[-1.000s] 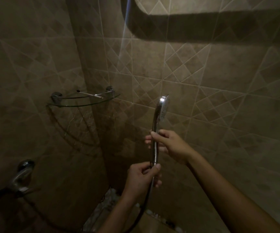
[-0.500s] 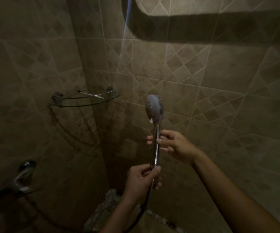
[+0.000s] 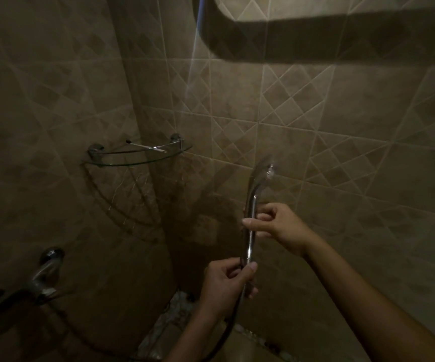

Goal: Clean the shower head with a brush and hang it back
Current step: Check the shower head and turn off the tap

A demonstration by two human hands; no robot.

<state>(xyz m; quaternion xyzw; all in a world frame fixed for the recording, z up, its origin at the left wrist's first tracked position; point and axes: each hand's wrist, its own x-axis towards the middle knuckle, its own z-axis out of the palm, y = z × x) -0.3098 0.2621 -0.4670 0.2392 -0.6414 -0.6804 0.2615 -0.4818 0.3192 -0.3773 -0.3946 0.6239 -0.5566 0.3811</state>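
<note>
At the lower left a chrome tap (image 3: 47,270) is seen on the tiled wall (image 3: 368,158), dim and partly in shadow. Above and to its right a glass shelf (image 3: 138,159) is fixed in the corner, with a thin rod laid on it. Right of the shelf the shower head (image 3: 253,202) is held upright in front of the wall, its blurred head at the top and turned to the right. The bottom of its handle is gripped by the left hand (image 3: 225,287), fingers curled round it and thumb pressed against the front. A dark hose (image 3: 228,333) is seen hanging from beneath that hand. The middle of the handle is pinched by the right hand (image 3: 279,227), thumb laid across the chrome.
</note>
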